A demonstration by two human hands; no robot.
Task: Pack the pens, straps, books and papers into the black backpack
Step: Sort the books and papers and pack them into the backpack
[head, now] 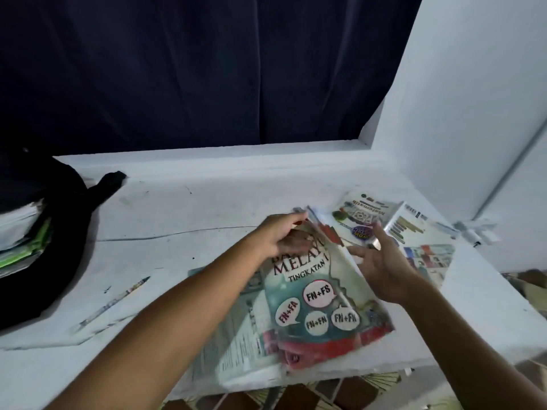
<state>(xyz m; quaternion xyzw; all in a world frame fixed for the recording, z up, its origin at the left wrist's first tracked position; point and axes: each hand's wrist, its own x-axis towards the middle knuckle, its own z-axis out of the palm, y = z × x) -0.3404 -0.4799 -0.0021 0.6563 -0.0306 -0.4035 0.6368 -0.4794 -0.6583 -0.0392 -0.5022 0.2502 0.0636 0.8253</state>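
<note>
hands on the teal book (318,303)
left hand (282,236) gripped its top edge; right hand (381,263) hovered beside it, fingers spread.

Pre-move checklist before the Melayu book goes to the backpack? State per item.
1. Left hand holds the Melayu book at its top edge: ok, fingers curl over it.
2. Right hand has a grip: not ok, fingers straight, held beside the book's right edge.
3. Book free of the pile: cannot tell, it overlaps papers beneath.
4. Black backpack open: ok, papers already show in its mouth.
5. Path to the backpack clear: not ok, a pen lies on the ledge between them.
6. Other books left to pack: ok, in reach at right.
</note>
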